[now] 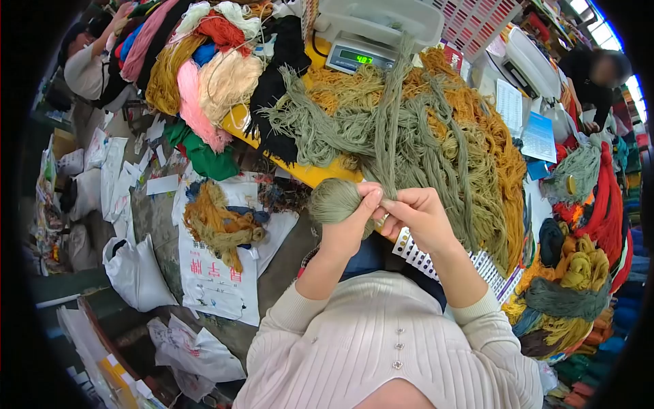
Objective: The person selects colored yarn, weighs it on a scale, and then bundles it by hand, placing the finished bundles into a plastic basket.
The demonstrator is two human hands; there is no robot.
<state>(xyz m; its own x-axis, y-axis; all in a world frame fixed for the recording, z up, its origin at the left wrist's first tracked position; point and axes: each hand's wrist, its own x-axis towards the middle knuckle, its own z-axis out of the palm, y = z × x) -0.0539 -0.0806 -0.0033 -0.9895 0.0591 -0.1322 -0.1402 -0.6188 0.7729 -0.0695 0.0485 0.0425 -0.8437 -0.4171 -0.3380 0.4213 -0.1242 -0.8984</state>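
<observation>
My left hand [346,228] is closed around a grey-green yarn hank [332,200], whose rounded end bulges out on the left. Close beside it, my right hand [426,217] pinches at strands of the same colour, thumb and fingers pressed together. From between the hands a long grey-green strand bundle [390,129] runs up over the table toward the scale. Beyond my hands lies a heap of loose yarn in grey-green [313,126] and ochre [501,157]. What the fingers hide in the grip cannot be seen.
A digital scale [360,58] with a lit green display carries a plastic tub [381,20]. Coloured yarn hanks [228,75] pile up at the left. A punched white card [436,262] lies at the table's yellow edge. White sacks [139,273] litter the floor. Two other people are farther off.
</observation>
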